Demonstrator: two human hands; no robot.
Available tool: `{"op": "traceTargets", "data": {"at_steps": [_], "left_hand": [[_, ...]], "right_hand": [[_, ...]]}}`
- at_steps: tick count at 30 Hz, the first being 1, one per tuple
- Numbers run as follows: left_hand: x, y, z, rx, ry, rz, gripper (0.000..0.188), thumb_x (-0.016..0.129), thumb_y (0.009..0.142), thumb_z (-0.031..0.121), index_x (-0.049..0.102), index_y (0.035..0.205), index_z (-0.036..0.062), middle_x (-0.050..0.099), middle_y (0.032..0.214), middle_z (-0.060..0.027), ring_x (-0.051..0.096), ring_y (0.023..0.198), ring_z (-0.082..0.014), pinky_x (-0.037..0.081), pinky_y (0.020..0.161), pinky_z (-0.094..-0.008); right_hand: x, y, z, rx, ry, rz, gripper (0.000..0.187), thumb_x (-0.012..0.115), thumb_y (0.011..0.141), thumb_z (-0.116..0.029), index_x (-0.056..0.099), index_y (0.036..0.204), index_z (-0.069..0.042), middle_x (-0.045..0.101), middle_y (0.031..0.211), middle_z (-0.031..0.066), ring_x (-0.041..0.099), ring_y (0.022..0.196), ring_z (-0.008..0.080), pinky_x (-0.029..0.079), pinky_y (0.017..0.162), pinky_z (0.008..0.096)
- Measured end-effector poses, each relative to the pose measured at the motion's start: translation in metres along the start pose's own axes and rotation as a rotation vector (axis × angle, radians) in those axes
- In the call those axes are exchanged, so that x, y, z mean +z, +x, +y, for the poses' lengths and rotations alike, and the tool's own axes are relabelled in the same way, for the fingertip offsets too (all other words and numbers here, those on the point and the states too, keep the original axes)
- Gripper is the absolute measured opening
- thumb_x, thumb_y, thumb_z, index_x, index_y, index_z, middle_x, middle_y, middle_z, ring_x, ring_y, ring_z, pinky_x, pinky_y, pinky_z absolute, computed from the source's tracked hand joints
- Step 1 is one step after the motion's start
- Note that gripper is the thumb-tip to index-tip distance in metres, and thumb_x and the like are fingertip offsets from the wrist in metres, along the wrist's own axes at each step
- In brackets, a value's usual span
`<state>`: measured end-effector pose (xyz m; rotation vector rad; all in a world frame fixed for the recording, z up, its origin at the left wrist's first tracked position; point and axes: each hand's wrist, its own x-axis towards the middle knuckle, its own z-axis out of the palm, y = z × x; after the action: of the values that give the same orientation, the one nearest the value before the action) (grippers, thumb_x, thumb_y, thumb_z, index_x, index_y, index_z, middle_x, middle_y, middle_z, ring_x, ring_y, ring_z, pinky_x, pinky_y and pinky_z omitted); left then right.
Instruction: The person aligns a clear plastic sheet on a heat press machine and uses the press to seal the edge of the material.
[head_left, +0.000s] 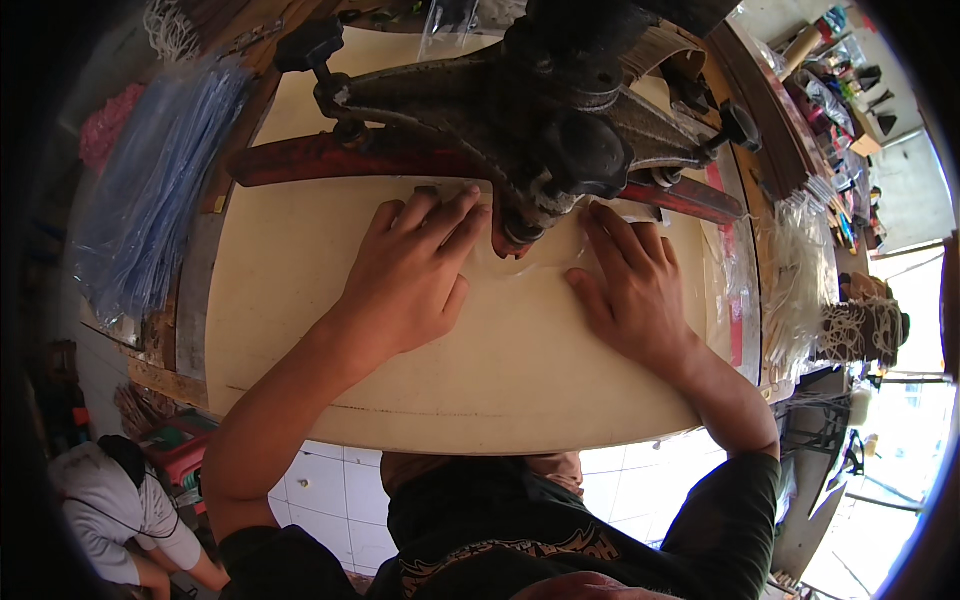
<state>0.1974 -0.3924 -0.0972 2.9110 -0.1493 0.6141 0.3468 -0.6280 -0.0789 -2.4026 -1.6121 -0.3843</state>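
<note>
My left hand (408, 262) rests on a cream board (330, 400), its fingers reaching forward to the edge of a dark press-like machine (560, 110). On the other side of the machine's central foot, my right hand (640, 285) lies palm down with fingers extended and thumb apart. Between the hands runs a shiny patch that looks like a clear plastic sheet (515, 268), its outline hard to make out. Both hands seem to touch it near the machine. A red bar (330, 158) crosses the machine's front, just beyond my fingertips.
Bluish clear plastic sheets (160, 190) are stacked at the left. More clear plastic (795, 280) and bundled pale cord (860, 330) lie at the right. Black knobs (308, 45) project from the machine. Another person (125, 510) bends over at lower left.
</note>
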Motion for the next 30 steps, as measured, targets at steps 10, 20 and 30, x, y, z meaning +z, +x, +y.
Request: {"op": "traceTargets", "data": {"at_steps": [10, 20, 30], "left_hand": [[-0.0015, -0.0002, 0.0007, -0.013, -0.049, -0.008, 0.046, 0.061, 0.077, 0.008, 0.06, 0.122, -0.0055, 0.059, 0.128, -0.0196, 0.052, 0.118, -0.0346, 0.041, 0.1, -0.0469], [-0.0007, -0.0003, 0.0004, -0.008, -0.048, -0.002, 0.045, 0.061, 0.078, 0.008, 0.061, 0.121, -0.0047, 0.059, 0.129, -0.0194, 0.051, 0.118, -0.0346, 0.041, 0.099, -0.047], [-0.0022, 0.0001, 0.001, -0.009, -0.024, -0.019, 0.048, 0.062, 0.077, 0.009, 0.061, 0.123, -0.0046, 0.059, 0.132, -0.0189, 0.052, 0.116, -0.0328, 0.041, 0.097, -0.0456]], "right_hand": [[-0.0001, 0.0007, -0.0003, 0.01, -0.002, -0.02, 0.059, 0.068, 0.091, -0.032, 0.057, 0.137, 0.004, 0.057, 0.138, 0.0172, 0.057, 0.104, 0.0313, 0.046, 0.088, 0.0433], [-0.0023, 0.0015, -0.0014, 0.021, 0.005, -0.045, 0.06, 0.068, 0.091, -0.031, 0.056, 0.137, 0.005, 0.057, 0.139, 0.0183, 0.056, 0.106, 0.0317, 0.046, 0.09, 0.0434], [-0.0025, 0.0014, -0.0011, 0.019, 0.008, -0.049, 0.061, 0.068, 0.091, -0.032, 0.056, 0.138, 0.005, 0.056, 0.139, 0.0189, 0.056, 0.105, 0.0317, 0.046, 0.089, 0.0435]]}}
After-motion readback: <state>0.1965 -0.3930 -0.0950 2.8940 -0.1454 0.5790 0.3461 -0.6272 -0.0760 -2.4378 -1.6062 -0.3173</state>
